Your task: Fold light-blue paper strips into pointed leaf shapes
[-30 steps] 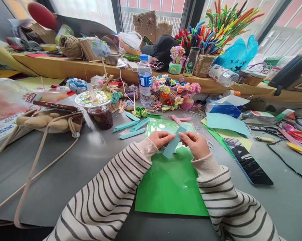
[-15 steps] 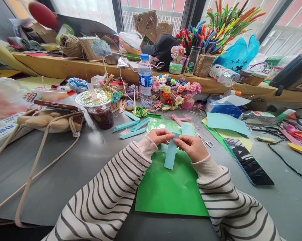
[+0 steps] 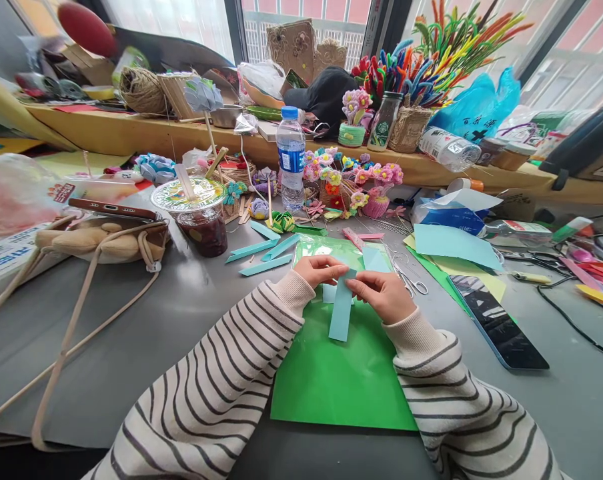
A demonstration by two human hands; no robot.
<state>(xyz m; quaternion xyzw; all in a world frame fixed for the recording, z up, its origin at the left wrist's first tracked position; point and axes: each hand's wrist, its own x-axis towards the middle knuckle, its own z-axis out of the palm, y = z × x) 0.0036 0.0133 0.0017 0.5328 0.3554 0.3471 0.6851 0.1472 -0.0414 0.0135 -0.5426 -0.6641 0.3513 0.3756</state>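
A light blue paper strip (image 3: 340, 315) hangs down from between my two hands, its top end covered partly by the fingers. My left hand (image 3: 320, 272) pinches it at the upper left edge, and my right hand (image 3: 381, 292) pinches it at the upper right. Beneath them lies a glossy green sheet (image 3: 346, 380). Another pale blue paper piece (image 3: 329, 294) shows behind the strip on the sheet, and one more blue piece (image 3: 375, 259) rests beyond my right hand. Several folded blue strips (image 3: 265, 265) lie to the left.
Scissors (image 3: 415, 283) lie right of the green sheet, near a dark phone (image 3: 499, 323) and a blue paper sheet (image 3: 456, 245). A drink cup (image 3: 201, 233) and a corded bag (image 3: 101, 243) stand on the left. A water bottle (image 3: 290, 160) and crocheted flowers (image 3: 356, 180) are at the back.
The blue strip's lower end has shifted very slightly down and right. Both hands keep their pinch on it in nearly the same place.
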